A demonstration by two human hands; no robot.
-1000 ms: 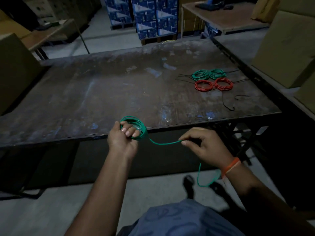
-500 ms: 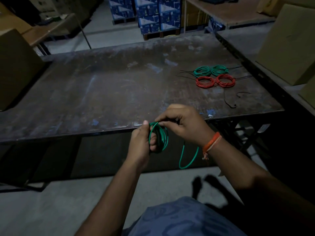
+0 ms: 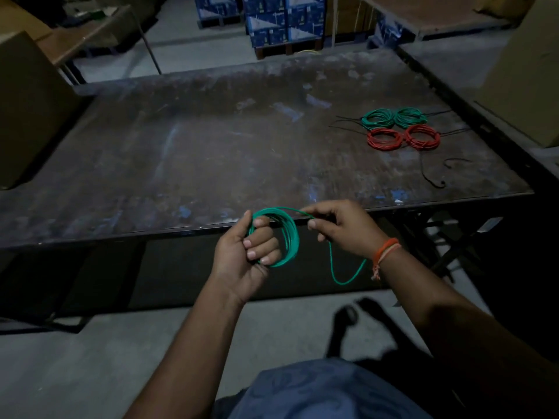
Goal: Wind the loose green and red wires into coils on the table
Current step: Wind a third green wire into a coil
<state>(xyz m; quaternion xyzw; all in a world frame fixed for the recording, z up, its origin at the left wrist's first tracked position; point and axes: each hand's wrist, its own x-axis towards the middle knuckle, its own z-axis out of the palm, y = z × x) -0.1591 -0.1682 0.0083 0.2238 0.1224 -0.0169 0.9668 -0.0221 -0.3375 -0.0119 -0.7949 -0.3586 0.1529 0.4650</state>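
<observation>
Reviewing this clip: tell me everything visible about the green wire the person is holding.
The green wire is thin, smooth and looks plastic-coated. Most of it is already wound into a round coil of several loops, held upright just in front of the table edge, not resting on it. The left hand grips the coil with its fingers curled through the loops. The right hand pinches the strand leaving the top of the coil. A loose tail hangs below that hand in a curve.

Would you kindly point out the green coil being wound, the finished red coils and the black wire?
green coil (image 3: 292,241), head view, right arc.
red coils (image 3: 382,140), head view, left coil's ring.
black wire (image 3: 425,172), head view, mid-length.
</observation>
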